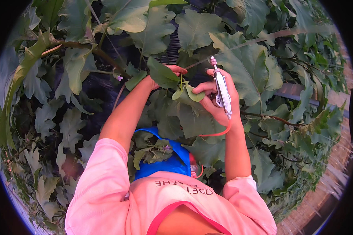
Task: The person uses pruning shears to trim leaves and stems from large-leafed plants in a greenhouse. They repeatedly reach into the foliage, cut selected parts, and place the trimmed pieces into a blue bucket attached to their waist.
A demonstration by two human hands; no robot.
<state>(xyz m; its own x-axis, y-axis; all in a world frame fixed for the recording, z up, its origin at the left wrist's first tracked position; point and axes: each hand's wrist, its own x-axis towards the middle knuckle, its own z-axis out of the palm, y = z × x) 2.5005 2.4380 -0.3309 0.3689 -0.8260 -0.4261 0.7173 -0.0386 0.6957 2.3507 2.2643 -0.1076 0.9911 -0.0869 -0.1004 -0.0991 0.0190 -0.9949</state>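
Observation:
My right hand (219,115) is wrapped around a slim chrome hand sprayer (222,88) with a pinkish nozzle, which points away from me. An orange-red hose (214,134) runs from its lower end. The same hand's thumb and fingertips touch a small pale leaf (193,93) on a young eggplant shoot (181,82). My left hand (176,69) reaches in from the other side, with its fingers at the top of that shoot. A broad green leaf (163,75) covers most of the left hand, so its grip is partly hidden.
A blue plastic bag (156,169) at my waist holds picked leaves and a purple flower (166,147). Beside it sits a red container (193,169). A thin string (256,41) crosses the foliage. Thick eggplant stems (103,54) and black plastic film (106,94) lie leftward.

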